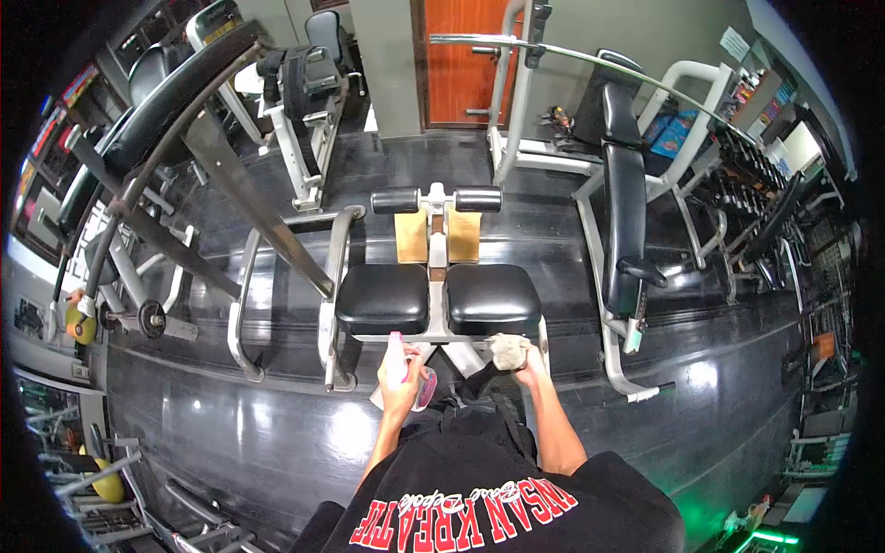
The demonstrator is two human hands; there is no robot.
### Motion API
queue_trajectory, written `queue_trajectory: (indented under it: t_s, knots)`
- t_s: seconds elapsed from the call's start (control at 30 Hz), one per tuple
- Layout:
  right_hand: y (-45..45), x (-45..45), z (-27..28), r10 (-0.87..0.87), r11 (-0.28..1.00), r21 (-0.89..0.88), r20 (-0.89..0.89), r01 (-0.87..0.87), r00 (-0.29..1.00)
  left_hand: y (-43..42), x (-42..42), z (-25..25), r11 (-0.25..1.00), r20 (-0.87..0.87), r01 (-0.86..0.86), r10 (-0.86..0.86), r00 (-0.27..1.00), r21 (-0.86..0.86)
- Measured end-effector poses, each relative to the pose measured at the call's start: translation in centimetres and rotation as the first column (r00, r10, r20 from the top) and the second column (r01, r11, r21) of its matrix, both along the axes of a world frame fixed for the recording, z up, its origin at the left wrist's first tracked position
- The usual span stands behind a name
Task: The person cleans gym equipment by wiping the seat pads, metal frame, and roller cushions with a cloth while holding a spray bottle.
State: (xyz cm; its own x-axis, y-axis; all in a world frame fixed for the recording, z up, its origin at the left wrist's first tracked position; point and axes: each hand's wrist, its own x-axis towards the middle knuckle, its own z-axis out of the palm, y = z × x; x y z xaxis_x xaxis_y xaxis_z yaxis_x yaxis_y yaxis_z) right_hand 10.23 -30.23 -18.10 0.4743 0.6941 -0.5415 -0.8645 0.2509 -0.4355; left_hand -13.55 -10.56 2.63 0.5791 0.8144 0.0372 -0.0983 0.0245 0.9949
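My left hand [400, 387] is closed round a pink and white spray bottle [396, 358], held just in front of the left seat pad. In my right hand [532, 367] is a crumpled light cloth [507, 351], near the front edge of the right pad. The two black pads, left [383, 300] and right [494, 300], belong to a bench machine with black foam rollers [478, 199] at its far end. Neither the bottle nor the cloth clearly touches a pad.
A tall frame with a slanted steel beam [253, 198] rises at the left. On the right stands an inclined black bench [626, 221] beneath a long barbell [590, 57]. Dumbbell racks [747, 175] line the right side. An orange door [461, 74] is behind.
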Motion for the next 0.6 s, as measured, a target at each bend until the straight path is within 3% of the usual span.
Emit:
queue_trajectory:
  t_s: [0.03, 0.13, 0.17, 0.2, 0.27, 0.47, 0.53, 0.57, 0.6]
  knots:
    - [-0.8, 0.3, 0.6, -0.086, 0.990, -0.113, 0.041, 0.090, 0.995, -0.1, 0.2, -0.4, 0.998, -0.010, 0.053, -0.052, 0.999, 0.016]
    - [-2.6, 0.1, 2.5, -0.220, 0.975, -0.003, 0.133, 0.222, 0.966, -0.4, 0.6, 0.3, 0.992, -0.022, 0.115, -0.113, 0.993, 0.061]
    - [-3.1, -0.2, 2.7, -0.390, 0.921, 0.004, 0.032, 0.390, 0.920, -0.4, 0.5, 0.4, 0.987, -0.058, 0.155, -0.152, 0.987, 0.053]
    - [-4.6, 1.4, 0.0, -0.326, 0.874, 0.365, -0.052, 0.322, 0.944, -0.4, 0.5, 0.6, 0.980, -0.094, 0.196, -0.191, 0.977, 0.040]
    - [-5.6, 1.7, 2.1, -0.672, 0.703, 0.056, -0.277, 0.709, 0.687, -1.0, 0.7, 0.7, 0.972, -0.043, 0.232, -0.233, 0.972, -0.020]
    - [-8.9, 4.7, 4.1, -0.663, 0.728, 0.095, -0.159, 0.679, 0.732, -2.6, 2.1, 0.0, 0.917, -0.021, 0.396, -0.398, 0.917, -0.050]
    - [-8.5, 4.0, 7.6, -0.663, 0.736, 0.069, -0.126, 0.673, 0.738, -3.5, 2.7, -0.4, 0.887, -0.006, 0.462, -0.462, 0.887, 0.007]
    - [-8.9, 4.0, 8.0, -0.604, 0.767, 0.177, -0.127, 0.617, 0.787, -3.9, 2.9, -0.3, 0.878, -0.004, 0.477, -0.478, 0.879, -0.025]
    - [-8.4, 3.5, 10.4, -0.619, 0.775, 0.074, -0.112, 0.628, 0.777, -4.2, 3.1, -0.3, 0.880, 0.003, 0.474, -0.474, 0.880, -0.033]
